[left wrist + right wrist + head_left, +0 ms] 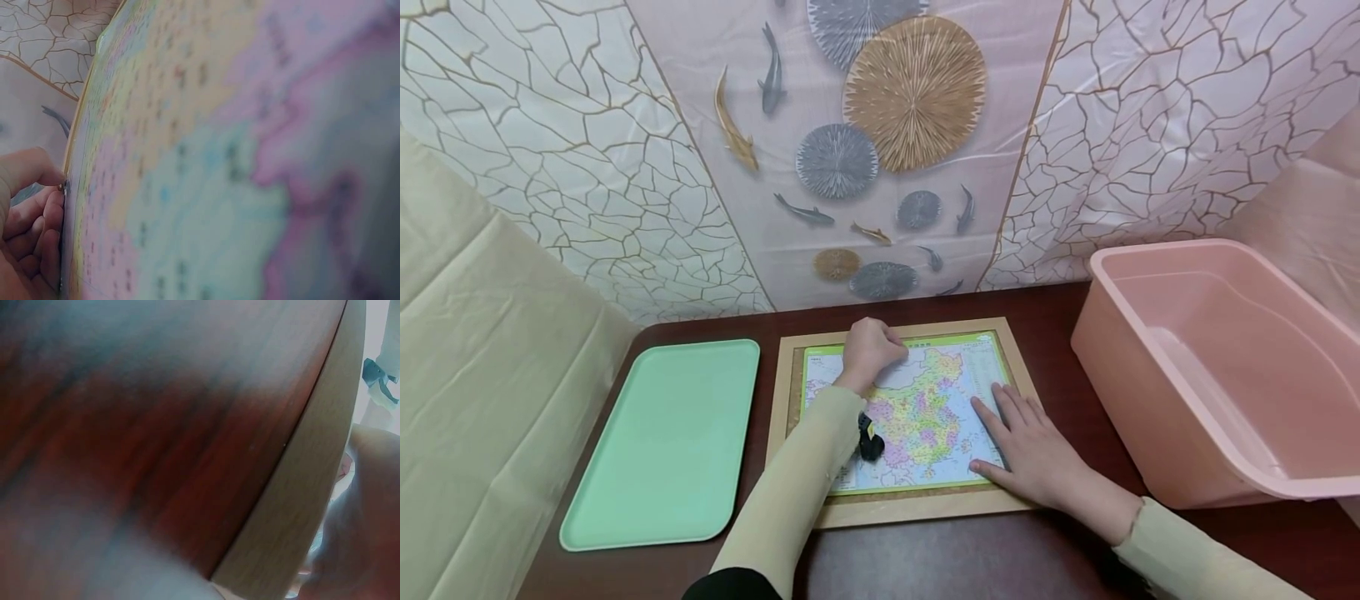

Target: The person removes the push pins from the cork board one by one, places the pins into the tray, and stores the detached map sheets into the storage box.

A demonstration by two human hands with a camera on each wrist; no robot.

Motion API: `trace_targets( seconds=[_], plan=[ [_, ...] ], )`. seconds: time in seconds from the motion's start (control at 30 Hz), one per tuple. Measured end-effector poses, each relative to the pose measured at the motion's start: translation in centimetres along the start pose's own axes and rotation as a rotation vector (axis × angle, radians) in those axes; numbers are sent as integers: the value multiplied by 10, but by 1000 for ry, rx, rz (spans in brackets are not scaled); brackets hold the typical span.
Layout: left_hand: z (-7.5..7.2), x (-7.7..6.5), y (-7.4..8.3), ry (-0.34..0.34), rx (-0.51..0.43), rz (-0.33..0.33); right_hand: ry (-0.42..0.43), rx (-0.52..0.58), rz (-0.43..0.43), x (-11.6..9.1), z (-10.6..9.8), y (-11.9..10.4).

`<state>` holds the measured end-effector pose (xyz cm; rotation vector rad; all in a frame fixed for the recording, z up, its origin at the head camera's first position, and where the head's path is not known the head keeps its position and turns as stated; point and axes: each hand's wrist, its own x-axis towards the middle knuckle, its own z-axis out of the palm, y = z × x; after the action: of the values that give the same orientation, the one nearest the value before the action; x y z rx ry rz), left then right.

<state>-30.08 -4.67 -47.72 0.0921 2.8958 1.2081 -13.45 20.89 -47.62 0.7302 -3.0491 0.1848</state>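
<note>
Map (917, 408) lying flat inside the wooden frame (925, 508), right there mid-tabletop (940, 558), and both hands are on it! Brown backing (795, 383) shows as a strip between sheet and wood, so the placing looks well advanced, I'd judge: the sheet sits inside the border, spread out, face up.

Up at the top edge, the left hand (871, 354) is doing the fine work, fingers curled, thumb and forefinger apparently pinching a tiny dark object (62, 186); just what it is, too small to call. Down the right side, the right hand (1033, 446) is splayed across map and frame, fingers spread and gripping nothing, seemingly steadying things.

What's left? That spot under the left fingers looks unfinished; whether the sheet is fastened anywhere, I cannot tell. Off to the sides, the green tray (662, 442) and the pink tub (1150, 383), neither one touched by a hand.
</note>
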Motion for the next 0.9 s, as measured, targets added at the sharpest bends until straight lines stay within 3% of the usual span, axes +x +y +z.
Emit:
trace_targets(
  seconds=[0.33,0.9],
  plan=[
    [0,0,-1,3,2,1,3,-1,0,0,2,0],
    [0,-1,-7,62,-130,-30,2,2,1,-1,0,0]
  ],
)
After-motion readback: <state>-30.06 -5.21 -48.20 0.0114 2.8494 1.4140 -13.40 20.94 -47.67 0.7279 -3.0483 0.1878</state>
